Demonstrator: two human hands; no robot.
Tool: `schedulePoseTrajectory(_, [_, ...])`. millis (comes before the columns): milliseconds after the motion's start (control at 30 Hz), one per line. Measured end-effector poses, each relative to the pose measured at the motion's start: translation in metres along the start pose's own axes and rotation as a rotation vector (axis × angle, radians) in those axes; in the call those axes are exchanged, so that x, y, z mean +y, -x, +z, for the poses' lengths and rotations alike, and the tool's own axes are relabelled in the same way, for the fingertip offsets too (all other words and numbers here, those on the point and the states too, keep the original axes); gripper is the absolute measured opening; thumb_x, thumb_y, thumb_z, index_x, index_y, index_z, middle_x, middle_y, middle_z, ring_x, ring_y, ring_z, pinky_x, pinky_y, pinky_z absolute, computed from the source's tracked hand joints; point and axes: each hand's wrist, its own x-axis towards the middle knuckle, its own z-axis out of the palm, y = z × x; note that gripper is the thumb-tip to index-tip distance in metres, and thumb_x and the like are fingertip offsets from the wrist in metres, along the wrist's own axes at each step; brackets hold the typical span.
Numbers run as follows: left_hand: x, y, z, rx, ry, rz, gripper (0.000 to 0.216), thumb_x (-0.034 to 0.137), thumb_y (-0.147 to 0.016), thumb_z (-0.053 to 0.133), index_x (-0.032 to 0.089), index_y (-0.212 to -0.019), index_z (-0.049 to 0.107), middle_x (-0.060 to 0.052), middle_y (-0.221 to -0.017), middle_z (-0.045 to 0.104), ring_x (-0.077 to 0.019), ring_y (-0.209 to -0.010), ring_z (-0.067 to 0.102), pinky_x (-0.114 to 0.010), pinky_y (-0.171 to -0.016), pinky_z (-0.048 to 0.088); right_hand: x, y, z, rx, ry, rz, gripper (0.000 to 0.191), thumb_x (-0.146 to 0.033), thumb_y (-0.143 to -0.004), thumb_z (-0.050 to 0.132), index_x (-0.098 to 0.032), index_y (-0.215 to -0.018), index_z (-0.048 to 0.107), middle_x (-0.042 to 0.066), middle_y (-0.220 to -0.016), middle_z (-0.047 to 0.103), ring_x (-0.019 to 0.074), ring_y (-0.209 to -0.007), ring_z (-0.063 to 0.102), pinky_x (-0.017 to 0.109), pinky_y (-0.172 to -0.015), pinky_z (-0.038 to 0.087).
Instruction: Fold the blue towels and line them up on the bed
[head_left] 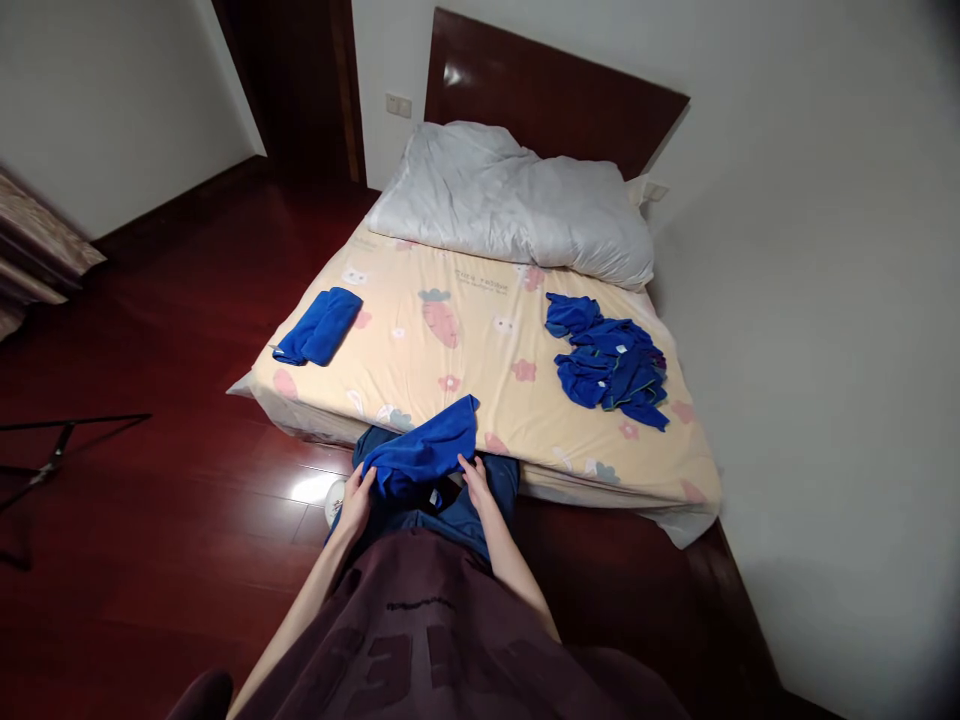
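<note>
Loose dark maroon T-shirt (450,640), blue trousers (461,515), a white shoe (334,497).
Big darker block letters run across the shirt front, a thin line of small dark print sits alongside them, and the arms come out bare down to the left hand (355,500) and right hand (476,478).

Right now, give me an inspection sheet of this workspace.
Surface: bed with a yellow cartoon-print sheet.
Job's things: blue cloth draped over the bed's near edge; folded cloth on the left; cloth pile on the right.
Clutter: white duvet bunched by the headboard.
Hands: left hand and right hand each grip the blue cloth.
Cables: nothing seen.
Surroundings: dark wood floor; black stand at left; white wall at right.
</note>
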Motion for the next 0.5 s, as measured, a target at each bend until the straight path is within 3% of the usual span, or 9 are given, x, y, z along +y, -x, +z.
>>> schedulePoseTrajectory(100, [0.0, 0.0, -0.005, -0.034, 0.041, -0.01, 0.07, 0.069, -0.079, 0.061, 0.012, -0.117, 0.066, -0.013, -0.118, 0.071, -0.0271, -0.108, 0.065, -0.036, -0.095, 0.05, -0.006, 0.01, 0.006, -0.064, -0.097, 0.037, 0.067, -0.053, -0.07, 0.072, -0.017, -0.124, 0.056, 0.017, -0.114, 0.072, 0.0287, -0.099, 0.072, 0.043, -0.08, 0.059])
schedulePoseTrajectory(200, [-0.003, 0.002, -0.014, 0.011, 0.002, 0.006, 0.064, 0.066, -0.081, 0.06, 0.014, -0.117, 0.066, -0.012, -0.123, 0.07, -0.0284, -0.116, 0.063, -0.039, -0.102, 0.048, -0.018, 0.039, 0.003, -0.005, -0.142, -0.039, 0.068, -0.052, -0.072, 0.074, -0.02, -0.129, 0.054, 0.014, -0.107, 0.073, 0.0275, -0.092, 0.072, 0.04, -0.077, 0.059])
schedulePoseTrajectory(300, [-0.011, 0.003, -0.022, 0.077, -0.102, 0.008, 0.062, 0.066, -0.082, 0.056, 0.015, -0.115, 0.068, -0.012, -0.121, 0.07, -0.0298, -0.118, 0.062, -0.043, -0.106, 0.046, -0.037, 0.077, -0.015, 0.132, -0.127, -0.207, 0.058, -0.052, -0.077, 0.072, -0.019, -0.124, 0.061, 0.013, -0.114, 0.072, 0.0254, -0.096, 0.071, 0.035, -0.08, 0.058])
schedulePoseTrajectory(367, [-0.014, 0.002, -0.023, 0.078, -0.182, 0.023, 0.058, 0.065, -0.084, 0.053, 0.016, -0.112, 0.068, -0.012, -0.117, 0.072, -0.0303, -0.116, 0.064, -0.046, -0.106, 0.046, -0.055, 0.102, -0.031, 0.145, -0.148, -0.267, 0.051, -0.052, -0.079, 0.072, -0.015, -0.115, 0.069, 0.014, -0.112, 0.074, 0.0265, -0.096, 0.072, 0.035, -0.079, 0.058])
schedulePoseTrajectory(500, [-0.004, 0.001, -0.009, -0.007, -0.329, 0.141, 0.048, 0.057, -0.091, 0.049, 0.019, -0.118, 0.064, -0.01, -0.118, 0.07, -0.0279, -0.114, 0.065, -0.047, -0.106, 0.047, -0.102, 0.136, -0.065, 0.01, -0.15, -0.422, 0.048, -0.042, -0.081, 0.076, -0.014, -0.12, 0.072, 0.012, -0.106, 0.077, 0.0268, -0.09, 0.076, 0.036, -0.082, 0.062])
